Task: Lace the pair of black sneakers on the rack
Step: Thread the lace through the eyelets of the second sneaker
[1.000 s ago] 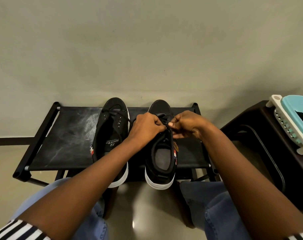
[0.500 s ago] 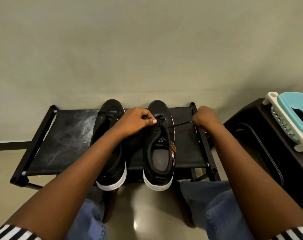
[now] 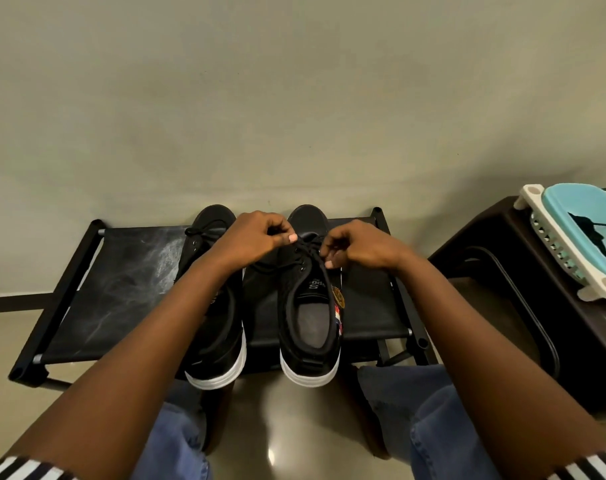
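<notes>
Two black sneakers with white soles stand side by side on a low black fabric rack (image 3: pixel 121 289), heels toward me. Both hands work over the right sneaker (image 3: pixel 310 317). My left hand (image 3: pixel 253 237) pinches its black lace (image 3: pixel 305 252) near the upper eyelets. My right hand (image 3: pixel 360 249) pinches the other lace end at the shoe's right side. My left forearm crosses over the left sneaker (image 3: pixel 211 299) and hides most of it; its toe and a loose lace show behind my hand.
A dark brown plastic stool (image 3: pixel 523 289) stands to the right, carrying a white and teal basket (image 3: pixel 578 237). A plain wall rises directly behind the rack. My knees in blue jeans sit below the rack's front edge, over a glossy floor.
My right hand, which had pulled the lace out to the right, has come back to the right sneaker's eyelets. My left hand stayed at the tongue.
</notes>
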